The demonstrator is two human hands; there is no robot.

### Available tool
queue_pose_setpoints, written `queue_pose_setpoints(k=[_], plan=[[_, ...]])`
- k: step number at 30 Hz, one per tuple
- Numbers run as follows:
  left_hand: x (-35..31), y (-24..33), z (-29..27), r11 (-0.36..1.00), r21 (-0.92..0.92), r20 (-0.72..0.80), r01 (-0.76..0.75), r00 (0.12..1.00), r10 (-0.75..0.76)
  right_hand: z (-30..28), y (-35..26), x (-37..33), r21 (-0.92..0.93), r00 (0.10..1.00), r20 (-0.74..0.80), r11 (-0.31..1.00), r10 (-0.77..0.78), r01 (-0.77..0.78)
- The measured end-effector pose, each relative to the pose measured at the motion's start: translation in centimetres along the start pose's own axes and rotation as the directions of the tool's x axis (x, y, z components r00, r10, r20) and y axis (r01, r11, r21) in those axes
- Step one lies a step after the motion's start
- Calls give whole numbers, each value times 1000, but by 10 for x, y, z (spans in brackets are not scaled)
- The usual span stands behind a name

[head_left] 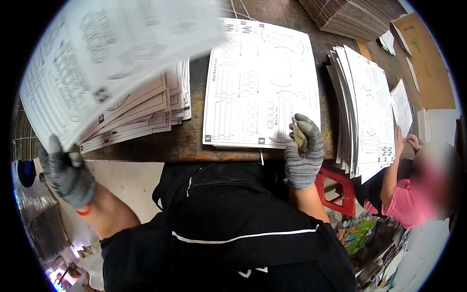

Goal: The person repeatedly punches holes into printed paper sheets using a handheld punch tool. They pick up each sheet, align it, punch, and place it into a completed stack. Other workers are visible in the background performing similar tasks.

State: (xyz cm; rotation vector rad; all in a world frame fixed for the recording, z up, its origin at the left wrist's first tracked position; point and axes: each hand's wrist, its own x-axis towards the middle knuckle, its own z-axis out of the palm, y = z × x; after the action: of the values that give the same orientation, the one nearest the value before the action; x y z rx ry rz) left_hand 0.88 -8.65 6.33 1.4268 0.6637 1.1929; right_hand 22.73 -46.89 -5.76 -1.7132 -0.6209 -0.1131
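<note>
- Grey knitted gloves cover both hands; the left hand [68, 177] is closed on a lifted printed sheet [112, 53], blurred, up and to its left.
- Right hand [304, 151], fingers curled, presses the near corner of the middle stack [260, 82] on the bench [180, 141].
- Between the hands lies a fanned stack [146, 114].
- Better to grip one sheet only and keep the stack pinned.
- Beyond the right hand, another pile [367, 102] and a seated person [413, 194].

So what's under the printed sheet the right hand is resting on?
The top sheet lies on a thin stack of similar sheets, whose edges show along the near side, on the dark wooden table. The right hand presses its near corner. The lower sheets' faces are covered.
</note>
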Motion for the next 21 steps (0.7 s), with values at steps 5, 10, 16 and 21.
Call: queue_pose_setpoints(k=[5, 10, 16, 21], plan=[[50, -12, -67, 838, 525, -24, 147, 987, -158, 11, 17, -1, 50, 972, 128, 978, 195, -203], [-31, -32, 38, 835, 307, 112, -456, 889, 444, 19, 20, 8, -1, 961, 96, 965, 259, -260], [-108, -109, 146, 700, 0, 928, -714, 262, 266, 21, 20, 17, -107, 931, 111, 935, 348, -337], [-121, -131, 188, 522, 359, 933, -774, 290, -211, 20, 26, 18, -79, 911, 62, 912, 409, -404]])
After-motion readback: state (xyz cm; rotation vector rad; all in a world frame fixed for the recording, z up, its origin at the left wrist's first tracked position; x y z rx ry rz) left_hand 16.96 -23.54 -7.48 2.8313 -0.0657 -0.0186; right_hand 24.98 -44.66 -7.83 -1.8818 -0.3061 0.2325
